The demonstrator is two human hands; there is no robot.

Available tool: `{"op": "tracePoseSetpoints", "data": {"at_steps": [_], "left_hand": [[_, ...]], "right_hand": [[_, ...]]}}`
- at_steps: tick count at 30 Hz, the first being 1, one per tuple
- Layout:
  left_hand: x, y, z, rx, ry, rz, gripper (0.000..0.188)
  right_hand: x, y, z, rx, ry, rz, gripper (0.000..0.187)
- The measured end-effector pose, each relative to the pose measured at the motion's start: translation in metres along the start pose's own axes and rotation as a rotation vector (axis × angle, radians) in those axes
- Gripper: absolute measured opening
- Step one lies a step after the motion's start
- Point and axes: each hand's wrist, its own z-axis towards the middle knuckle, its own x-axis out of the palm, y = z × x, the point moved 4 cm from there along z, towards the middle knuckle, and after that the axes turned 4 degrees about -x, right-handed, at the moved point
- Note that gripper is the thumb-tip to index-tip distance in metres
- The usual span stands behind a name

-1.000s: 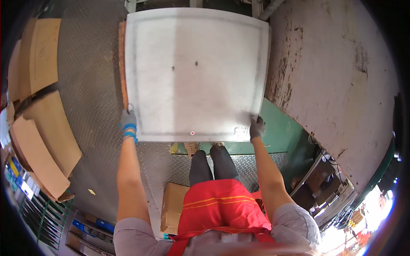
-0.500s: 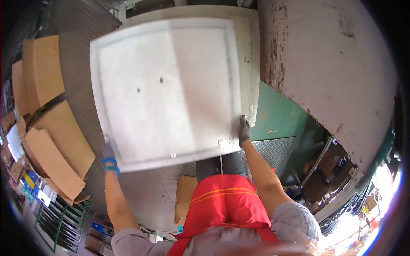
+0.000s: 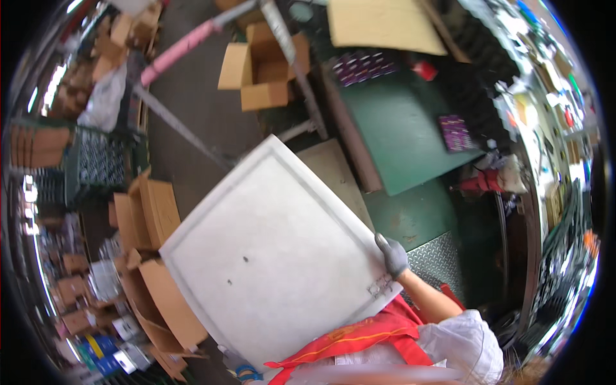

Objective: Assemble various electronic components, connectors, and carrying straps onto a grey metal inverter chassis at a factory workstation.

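A large square white panel [image 3: 276, 256] with a grey line round its border and two small dark marks hangs tilted in front of my body. My right hand [image 3: 393, 256], in a grey glove, grips its right edge, thumb lying over the top face. At the lower left edge my left hand [image 3: 232, 359] shows only in part, closed on the panel's rim, with a blue band at the wrist. A red apron [image 3: 366, 330] touches or lies close behind the panel's near edge.
Open cardboard boxes [image 3: 170, 298] stand along the left, beside the panel. Another open box [image 3: 266, 67] is ahead, by a metal frame with a pink bar [image 3: 179, 51]. A green-topped table [image 3: 391, 128] stands to the right, with purple packs [image 3: 455, 133]. A second, greyish panel [image 3: 333, 170] lies beyond.
The view has lifted and turned, bringing the table, frame and more boxes into sight. The panel has rotated and come closer to my body, away from the greyish panel. Both hands keep hold.
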Motion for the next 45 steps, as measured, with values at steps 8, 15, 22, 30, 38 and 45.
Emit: {"op": "tracePoseSetpoints", "data": {"at_steps": [8, 15, 22, 30, 38, 45], "left_hand": [[-0.022, -0.208, -0.197, 0.387, -0.024, -0.293, 0.073], [0.004, -0.333, -0.473, 0.670, 0.143, -0.427, 0.073], [0.118, -0.460, -0.684, 1.172, 0.655, -0.453, 0.059], [0.384, -0.516, -0.924, 1.618, 1.021, -0.236, 0.055], [0.630, -0.480, -1.162, 1.633, 1.107, 0.171, 0.054], [0.782, -0.423, -1.238, 1.773, 1.093, 0.581, 0.046]], "right_hand": [[-0.216, 0.062, -0.103, -0.479, -0.494, 0.387, 0.053], [-0.397, -0.079, -0.175, -0.454, -0.893, 0.835, 0.040], [-0.529, -0.214, -0.222, -0.101, -1.212, 0.898, 0.046], [-0.616, -0.377, -0.170, 0.048, -1.408, 1.495, 0.046], [-0.714, -0.491, -0.131, 0.580, -1.659, 1.361, 0.052], [-0.721, -0.541, -0.093, 0.881, -1.528, 1.011, 0.043]]}}
